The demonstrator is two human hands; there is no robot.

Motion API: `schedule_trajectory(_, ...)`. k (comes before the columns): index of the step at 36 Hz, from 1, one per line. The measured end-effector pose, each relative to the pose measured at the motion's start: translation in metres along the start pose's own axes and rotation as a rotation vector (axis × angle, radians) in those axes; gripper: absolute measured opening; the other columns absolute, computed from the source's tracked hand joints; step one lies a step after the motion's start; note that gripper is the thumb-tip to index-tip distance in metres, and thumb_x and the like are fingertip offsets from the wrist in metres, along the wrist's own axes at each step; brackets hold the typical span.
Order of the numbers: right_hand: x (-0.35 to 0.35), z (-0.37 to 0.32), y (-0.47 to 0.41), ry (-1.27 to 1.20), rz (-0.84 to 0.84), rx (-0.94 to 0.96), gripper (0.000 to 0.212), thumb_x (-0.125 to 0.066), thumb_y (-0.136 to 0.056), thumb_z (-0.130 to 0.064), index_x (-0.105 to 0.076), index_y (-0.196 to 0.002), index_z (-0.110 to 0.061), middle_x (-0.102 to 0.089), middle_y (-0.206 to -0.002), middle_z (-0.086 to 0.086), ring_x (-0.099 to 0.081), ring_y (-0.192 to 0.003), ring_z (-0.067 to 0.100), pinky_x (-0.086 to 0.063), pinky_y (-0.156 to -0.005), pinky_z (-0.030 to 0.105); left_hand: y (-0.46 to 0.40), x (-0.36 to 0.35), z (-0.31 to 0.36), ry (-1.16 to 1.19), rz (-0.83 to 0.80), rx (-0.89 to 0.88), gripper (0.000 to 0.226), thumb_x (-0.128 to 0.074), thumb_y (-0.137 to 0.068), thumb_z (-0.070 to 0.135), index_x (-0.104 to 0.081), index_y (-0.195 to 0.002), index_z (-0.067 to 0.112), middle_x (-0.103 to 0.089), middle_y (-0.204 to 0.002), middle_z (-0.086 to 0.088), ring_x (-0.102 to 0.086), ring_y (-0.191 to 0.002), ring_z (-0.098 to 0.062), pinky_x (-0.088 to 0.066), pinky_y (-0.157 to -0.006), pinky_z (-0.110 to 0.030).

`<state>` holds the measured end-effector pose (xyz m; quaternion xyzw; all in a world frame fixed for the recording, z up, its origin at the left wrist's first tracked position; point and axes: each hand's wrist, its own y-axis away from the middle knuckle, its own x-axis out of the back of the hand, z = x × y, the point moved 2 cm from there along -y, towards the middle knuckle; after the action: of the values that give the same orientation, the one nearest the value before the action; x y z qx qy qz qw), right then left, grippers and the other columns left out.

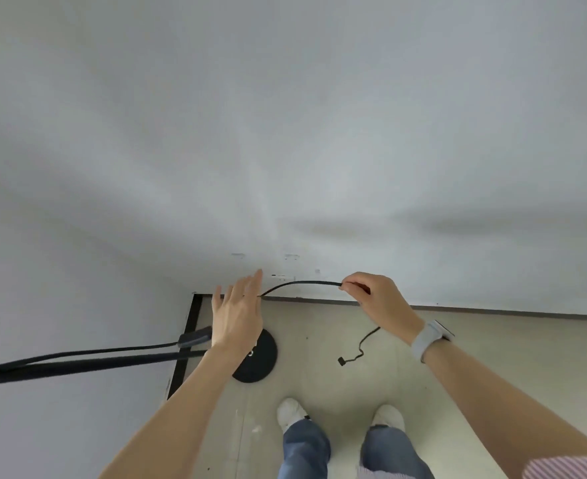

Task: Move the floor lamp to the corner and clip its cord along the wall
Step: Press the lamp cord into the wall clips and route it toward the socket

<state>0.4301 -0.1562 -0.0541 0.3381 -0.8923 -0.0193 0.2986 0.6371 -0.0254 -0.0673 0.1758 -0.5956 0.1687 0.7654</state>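
No writing shows anywhere. My right hand (375,299) pinches the cord (302,284) low against the wall (285,133), its plug end (341,361) trailing on the floor (458,357). My left hand (238,312) is spread open, holding nothing, beside the cord's other end, above the lamp base (262,361) in the corner.

At twelve o'clock the white wall (319,150) blocks my fingers. At nine, the lamp's thin black pole (88,364) bars the corner; its round black base (262,357) sits just below my left palm. The beige floor (475,357) at three o'clock lies open, past the loose black cord (361,347).
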Motion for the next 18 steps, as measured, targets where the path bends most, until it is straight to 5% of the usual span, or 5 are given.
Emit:
schedule_trajectory(5,-0.046,0.0,-0.02,-0.079,-0.002,0.025,0.019,-0.051,-0.09,-0.018,-0.067,-0.085,-0.009,-0.068,-0.078,0.003,-0.051,-0.061,0.003,-0.039,-0.063,0.023,-0.007,-0.036,0.004,0.076,0.052,-0.077,0.056,-0.046,-0.092,0.014,-0.022,-0.142,0.014,-0.037,-0.146,-0.014,-0.038,-0.128,-0.033,-0.029,-0.106,-0.056)
schedule_trajectory(8,-0.069,0.007,-0.041,-0.115,0.022,0.042,0.018,-0.052,-0.09,-0.016,-0.067,-0.087,-0.006,-0.066,-0.078,0.001,-0.048,-0.059,0.0,-0.037,-0.064,0.023,-0.008,-0.063,0.0,0.101,0.17,-0.077,0.04,-0.046,-0.091,0.011,-0.044,-0.131,0.01,-0.064,-0.114,-0.01,-0.06,-0.101,-0.026,-0.033,-0.104,-0.054)
schedule_trajectory(11,-0.089,0.018,-0.065,-0.116,-0.004,0.07,0.018,-0.053,-0.089,-0.017,-0.069,-0.085,-0.009,-0.058,-0.07,-0.014,-0.047,-0.058,-0.003,-0.035,-0.062,0.019,-0.012,-0.085,-0.016,0.085,0.336,-0.018,0.027,-0.055,-0.082,-0.005,-0.064,-0.104,0.009,-0.064,-0.067,-0.003,-0.061,-0.061,-0.026,-0.048,-0.087,-0.046)
schedule_trajectory(14,-0.116,0.036,-0.087,-0.063,-0.105,0.114,0.017,-0.054,-0.089,-0.021,-0.069,-0.085,-0.013,-0.06,-0.073,-0.014,-0.05,-0.061,-0.003,-0.036,-0.065,0.02,-0.026,-0.106,-0.042,0.045,0.42,0.064,0.021,-0.052,-0.083,-0.002,-0.068,-0.09,0.011,-0.064,-0.064,-0.004,-0.059,-0.059,-0.027,-0.046,-0.074,-0.04)
schedule_trajectory(18,-0.155,0.069,-0.118,0.028,-0.102,0.166,0.016,-0.053,-0.089,-0.02,-0.066,-0.099,-0.02,-0.055,-0.07,-0.019,-0.047,-0.055,-0.003,-0.038,-0.063,0.021,-0.056,-0.136,-0.08,0.05,0.496,0.173,0.015,-0.056,-0.083,0.0,-0.067,-0.091,0.007,-0.07,-0.074,-0.009,-0.063,-0.066,-0.028,-0.045,-0.075,-0.043)
